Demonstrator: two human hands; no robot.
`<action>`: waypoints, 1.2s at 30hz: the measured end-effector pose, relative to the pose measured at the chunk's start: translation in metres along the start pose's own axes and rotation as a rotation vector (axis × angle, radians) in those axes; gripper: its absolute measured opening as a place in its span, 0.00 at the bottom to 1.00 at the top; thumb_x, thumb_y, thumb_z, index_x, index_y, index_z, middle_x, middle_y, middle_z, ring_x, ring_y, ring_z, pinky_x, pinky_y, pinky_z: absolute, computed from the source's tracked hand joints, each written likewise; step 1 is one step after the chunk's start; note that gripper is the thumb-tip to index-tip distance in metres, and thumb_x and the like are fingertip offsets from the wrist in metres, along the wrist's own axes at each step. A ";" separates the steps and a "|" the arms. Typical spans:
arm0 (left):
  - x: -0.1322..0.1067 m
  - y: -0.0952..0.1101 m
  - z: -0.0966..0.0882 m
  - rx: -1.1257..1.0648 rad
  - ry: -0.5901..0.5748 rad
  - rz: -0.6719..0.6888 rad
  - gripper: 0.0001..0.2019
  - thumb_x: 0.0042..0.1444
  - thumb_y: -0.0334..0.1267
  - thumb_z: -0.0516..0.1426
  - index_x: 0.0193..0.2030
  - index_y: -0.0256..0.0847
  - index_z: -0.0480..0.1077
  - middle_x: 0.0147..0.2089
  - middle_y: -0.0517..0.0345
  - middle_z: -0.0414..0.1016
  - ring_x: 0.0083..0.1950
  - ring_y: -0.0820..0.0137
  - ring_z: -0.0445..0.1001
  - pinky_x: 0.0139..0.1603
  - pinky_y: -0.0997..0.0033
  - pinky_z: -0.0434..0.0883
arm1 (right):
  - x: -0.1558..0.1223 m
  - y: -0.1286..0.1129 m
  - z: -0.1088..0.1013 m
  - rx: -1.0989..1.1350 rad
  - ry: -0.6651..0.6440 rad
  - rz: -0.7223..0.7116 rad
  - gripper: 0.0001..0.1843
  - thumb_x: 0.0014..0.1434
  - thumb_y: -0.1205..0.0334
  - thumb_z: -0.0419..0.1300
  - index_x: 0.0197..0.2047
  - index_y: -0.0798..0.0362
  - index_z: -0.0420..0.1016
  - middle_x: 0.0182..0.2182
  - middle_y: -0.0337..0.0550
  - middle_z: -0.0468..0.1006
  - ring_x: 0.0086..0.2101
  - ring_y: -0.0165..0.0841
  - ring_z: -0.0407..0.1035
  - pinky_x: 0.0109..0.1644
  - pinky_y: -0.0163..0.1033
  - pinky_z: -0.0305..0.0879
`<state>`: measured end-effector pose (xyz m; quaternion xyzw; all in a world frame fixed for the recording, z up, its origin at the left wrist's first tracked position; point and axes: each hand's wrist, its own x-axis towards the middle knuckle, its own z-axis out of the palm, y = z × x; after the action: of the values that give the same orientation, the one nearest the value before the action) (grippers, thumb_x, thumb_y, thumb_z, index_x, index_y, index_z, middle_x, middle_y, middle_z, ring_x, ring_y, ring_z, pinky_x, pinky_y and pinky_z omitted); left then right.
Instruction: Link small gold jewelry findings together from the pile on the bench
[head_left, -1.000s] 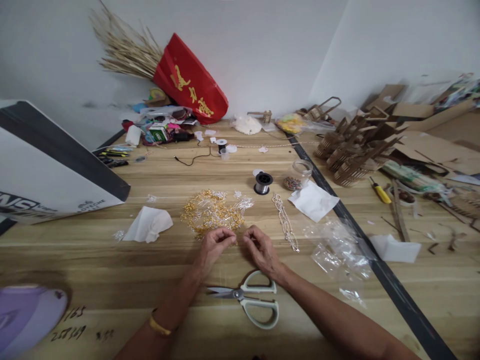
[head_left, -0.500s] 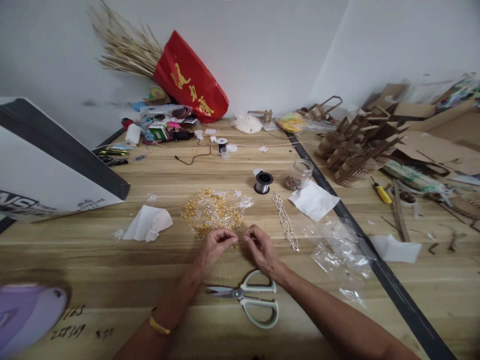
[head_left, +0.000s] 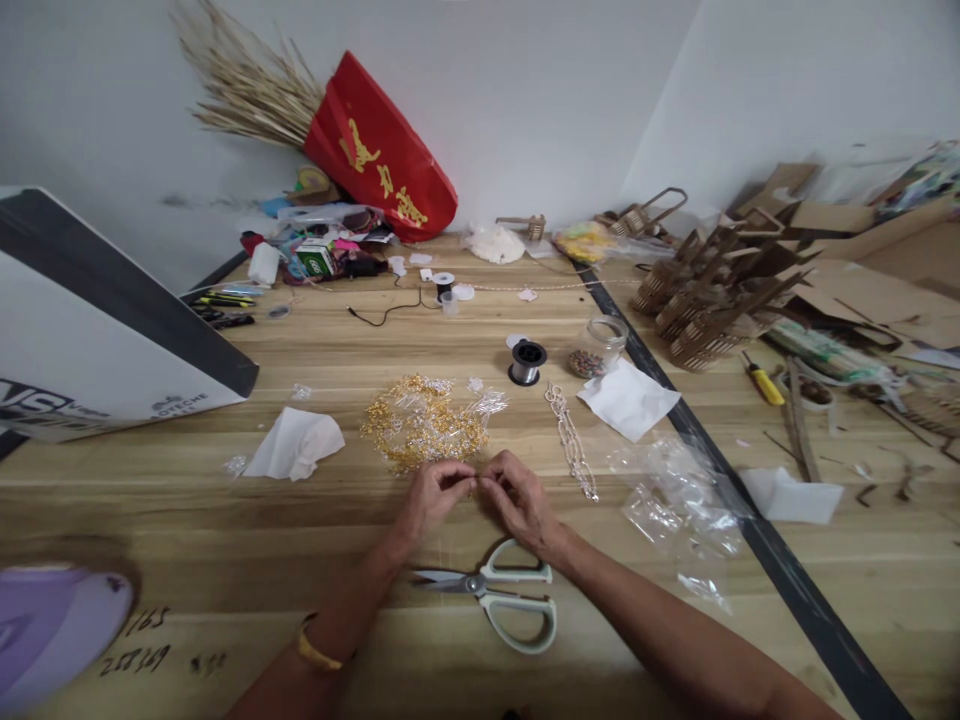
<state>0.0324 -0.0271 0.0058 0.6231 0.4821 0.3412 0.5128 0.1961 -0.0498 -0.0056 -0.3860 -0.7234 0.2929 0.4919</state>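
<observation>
Just in front of a tangle of gold and silver beaded wire (head_left: 427, 422), my left hand (head_left: 433, 498) and my right hand (head_left: 519, 500) meet fingertip to fingertip. Each hand is closed in a pinch. Whatever lies between the fingers is too small to make out. Below my right hand, scissors (head_left: 487, 590) with pale handles lie on the table, blades pointing left. A strand of pale beads (head_left: 574, 445) lies to the right of my hands. Beyond them stands a black spool of wire (head_left: 527, 362).
A glass jar of beads (head_left: 596, 350) stands by white paper (head_left: 628, 400). Clear plastic bags (head_left: 682, 500) lie at right, a crumpled white cloth (head_left: 294, 445) at left. A large box (head_left: 112, 330) and a purple object (head_left: 60, 635) flank the left side. Woven baskets (head_left: 697, 310) crowd the right.
My right hand has moved slightly left, closing the small gap so that the fingertips of both hands now touch. The things on the table stay where they were.
</observation>
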 end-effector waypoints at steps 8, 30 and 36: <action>0.000 0.003 -0.002 0.009 -0.132 0.019 0.10 0.48 0.39 0.58 0.24 0.36 0.75 0.23 0.59 0.72 0.27 0.72 0.67 0.30 0.75 0.62 | 0.000 0.001 0.000 -0.014 -0.004 -0.016 0.08 0.64 0.63 0.52 0.33 0.53 0.68 0.28 0.42 0.68 0.30 0.31 0.64 0.33 0.36 0.61; 0.000 0.003 -0.001 -0.269 -0.076 -0.160 0.15 0.44 0.48 0.62 0.24 0.35 0.73 0.22 0.59 0.70 0.27 0.73 0.66 0.32 0.73 0.65 | -0.004 0.004 0.001 -0.022 0.096 0.023 0.10 0.61 0.66 0.54 0.47 0.51 0.66 0.48 0.51 0.63 0.32 0.29 0.65 0.30 0.35 0.66; 0.000 0.002 -0.001 -0.272 -0.055 -0.134 0.15 0.45 0.48 0.62 0.24 0.34 0.72 0.23 0.59 0.70 0.28 0.73 0.66 0.33 0.74 0.64 | -0.005 0.007 0.002 -0.116 0.040 -0.036 0.05 0.61 0.66 0.55 0.41 0.51 0.69 0.41 0.48 0.66 0.37 0.33 0.66 0.34 0.37 0.66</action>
<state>0.0318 -0.0268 0.0084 0.5235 0.4577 0.3513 0.6269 0.1977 -0.0504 -0.0145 -0.4065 -0.7359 0.2338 0.4883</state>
